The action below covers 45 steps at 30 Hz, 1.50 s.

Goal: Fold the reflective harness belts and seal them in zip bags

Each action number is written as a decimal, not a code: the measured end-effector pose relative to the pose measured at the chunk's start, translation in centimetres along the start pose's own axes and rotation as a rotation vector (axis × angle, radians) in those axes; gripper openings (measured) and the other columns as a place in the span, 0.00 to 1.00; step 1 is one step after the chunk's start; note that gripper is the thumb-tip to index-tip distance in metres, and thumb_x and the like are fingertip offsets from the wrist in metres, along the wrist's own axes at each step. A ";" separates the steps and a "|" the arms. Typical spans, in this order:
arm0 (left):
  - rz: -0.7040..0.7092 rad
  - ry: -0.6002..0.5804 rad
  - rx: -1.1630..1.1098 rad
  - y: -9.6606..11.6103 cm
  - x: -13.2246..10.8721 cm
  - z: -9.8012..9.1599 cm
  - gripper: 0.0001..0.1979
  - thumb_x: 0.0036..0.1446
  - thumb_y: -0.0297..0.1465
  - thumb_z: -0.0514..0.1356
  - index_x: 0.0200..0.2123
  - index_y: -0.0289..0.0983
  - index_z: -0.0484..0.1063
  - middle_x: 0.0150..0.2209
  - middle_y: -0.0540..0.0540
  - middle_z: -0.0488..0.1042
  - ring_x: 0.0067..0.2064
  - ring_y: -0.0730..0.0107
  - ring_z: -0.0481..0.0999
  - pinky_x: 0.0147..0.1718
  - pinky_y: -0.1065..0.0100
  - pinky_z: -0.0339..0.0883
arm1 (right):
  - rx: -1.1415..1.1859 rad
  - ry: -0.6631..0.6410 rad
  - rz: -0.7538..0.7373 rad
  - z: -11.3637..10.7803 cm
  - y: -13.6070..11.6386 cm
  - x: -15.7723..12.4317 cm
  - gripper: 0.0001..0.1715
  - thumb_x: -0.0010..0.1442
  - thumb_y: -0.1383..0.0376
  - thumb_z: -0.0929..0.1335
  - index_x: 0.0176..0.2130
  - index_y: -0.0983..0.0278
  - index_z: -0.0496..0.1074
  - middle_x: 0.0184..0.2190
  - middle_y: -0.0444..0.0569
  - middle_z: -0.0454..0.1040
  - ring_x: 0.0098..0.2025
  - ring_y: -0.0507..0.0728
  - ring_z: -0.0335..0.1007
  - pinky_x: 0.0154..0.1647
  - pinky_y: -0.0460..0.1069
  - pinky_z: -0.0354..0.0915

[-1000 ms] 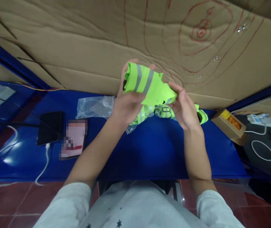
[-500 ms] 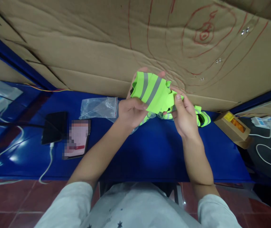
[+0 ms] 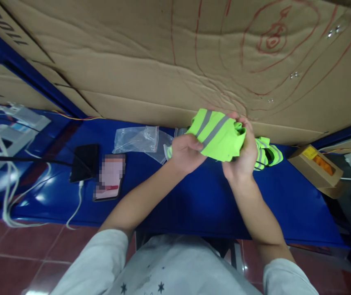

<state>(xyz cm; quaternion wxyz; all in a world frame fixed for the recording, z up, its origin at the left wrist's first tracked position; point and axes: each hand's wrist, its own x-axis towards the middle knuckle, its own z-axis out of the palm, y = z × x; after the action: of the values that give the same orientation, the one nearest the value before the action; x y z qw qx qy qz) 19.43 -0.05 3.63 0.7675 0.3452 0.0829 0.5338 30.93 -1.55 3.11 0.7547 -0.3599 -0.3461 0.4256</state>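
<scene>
Lowered the cloth (image 3: 216,137) and shifted it rightward since the earlier frame, gripping its lower left edge in the left fingers (image 3: 193,142), cupping its bunched right end in the right fingers (image 3: 249,132), long axis roughly left-right, above the table's (image 3: 187,205) far side.

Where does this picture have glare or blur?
Head view: white glare dots the blue table at picture left; coarse pixel blocks cover much of the phone; the green cloth in the left hand and right hand looks slightly soft.
</scene>
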 end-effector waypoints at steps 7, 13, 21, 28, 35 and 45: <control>0.097 -0.090 -0.070 1.9 0.1 -0.5 0.33 0.39 0.30 0.57 0.54 0.45 0.68 0.58 0.49 0.79 0.70 0.53 0.70 0.70 0.47 0.63 | -0.460 -0.154 -0.435 -1.3 0.1 0.7 0.24 0.71 0.41 0.63 0.47 0.56 0.72 0.48 0.51 0.76 0.54 0.61 0.76 0.60 0.60 0.72; 0.143 -0.090 -0.031 3.7 0.3 -1.2 0.32 0.38 0.29 0.57 0.52 0.48 0.70 0.57 0.50 0.80 0.65 0.54 0.75 0.67 0.46 0.66 | -0.584 -0.264 -0.481 -2.4 -1.8 1.6 0.19 0.64 0.49 0.75 0.48 0.57 0.75 0.43 0.50 0.79 0.47 0.60 0.78 0.50 0.57 0.76; -0.051 -0.068 0.019 1.4 0.1 -0.5 0.34 0.33 0.34 0.56 0.50 0.40 0.73 0.50 0.42 0.82 0.66 0.41 0.73 0.60 0.43 0.73 | -0.654 -0.159 -0.807 -2.8 -4.1 0.5 0.07 0.70 0.57 0.70 0.45 0.54 0.79 0.42 0.49 0.79 0.49 0.63 0.77 0.56 0.64 0.73; -0.236 -0.177 -0.078 -1.4 0.2 -1.1 0.34 0.33 0.38 0.60 0.50 0.40 0.75 0.49 0.41 0.82 0.66 0.34 0.71 0.60 0.42 0.72 | -0.586 -0.223 -0.707 -2.9 -4.0 0.3 0.09 0.69 0.54 0.71 0.46 0.52 0.76 0.40 0.47 0.76 0.45 0.61 0.77 0.53 0.62 0.75; -0.249 -0.197 -0.087 -1.7 -0.9 -1.2 0.28 0.34 0.37 0.61 0.44 0.41 0.74 0.41 0.42 0.83 0.60 0.37 0.77 0.56 0.43 0.74 | -0.667 -0.563 -0.602 -2.8 -6.4 0.6 0.12 0.73 0.59 0.66 0.40 0.55 0.78 0.43 0.48 0.76 0.49 0.60 0.74 0.56 0.61 0.72; -0.393 -0.312 -0.146 -1.9 -2.2 1.2 0.36 0.29 0.25 0.62 0.49 0.41 0.77 0.43 0.46 0.78 0.43 0.60 0.78 0.38 0.65 0.71 | -0.886 -0.362 -0.423 -4.2 -6.4 1.5 0.20 0.75 0.52 0.64 0.42 0.56 0.81 0.35 0.46 0.81 0.37 0.58 0.78 0.41 0.54 0.72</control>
<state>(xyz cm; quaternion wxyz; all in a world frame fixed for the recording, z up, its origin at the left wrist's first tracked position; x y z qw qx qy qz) 20.58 -2.86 2.85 0.8829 0.3441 -0.0099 0.3194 37.59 -3.68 6.71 0.5275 -0.4875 -0.6832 0.1321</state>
